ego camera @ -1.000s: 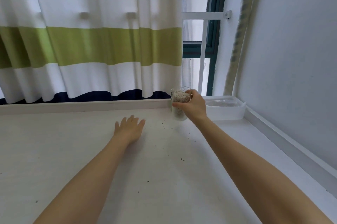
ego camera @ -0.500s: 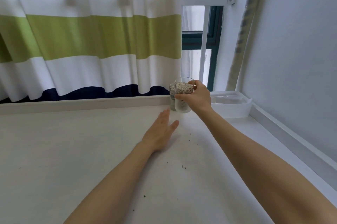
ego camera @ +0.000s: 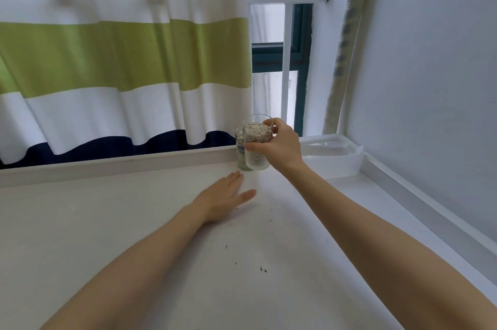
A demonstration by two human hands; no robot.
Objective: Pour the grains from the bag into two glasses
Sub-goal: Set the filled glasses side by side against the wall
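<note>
Since a second ago the left hand [ego camera: 224, 196] has slid across the table [ego camera: 107, 222] from its middle toward the far edge, and its fingertips now lie just short of the two glasses. It rests flat on the table, fingers straight and together, holding nothing. Over the same second the right hand [ego camera: 279, 147] has carried the front glass [ego camera: 256, 141] a little further toward the far edge, beside the raised white ledge [ego camera: 107, 165] under the striped curtain [ego camera: 121, 61]. Its thumb and fingers are curled round the glass, near the rim and upper wall, in a firm grip. Whether the base already sits on the table or hangs just above it I cannot tell.

That glass is filled nearly to the rim with pale long grains [ego camera: 257, 132]. A second glass [ego camera: 240, 147] stands right behind it, touching or almost touching, and also shows grains, though most of it is hidden. No bag is plainly in view; something clear and crumpled lies in the white tray [ego camera: 333, 165] at the far right corner, but I cannot say it is the bag.

Judging by this, the pouring looks finished: both glasses hold grains. What seems left is only to set the front glass down and let go. A few dark specks [ego camera: 262, 269] are scattered on the table nearer the person, likely spilled bits.
</note>
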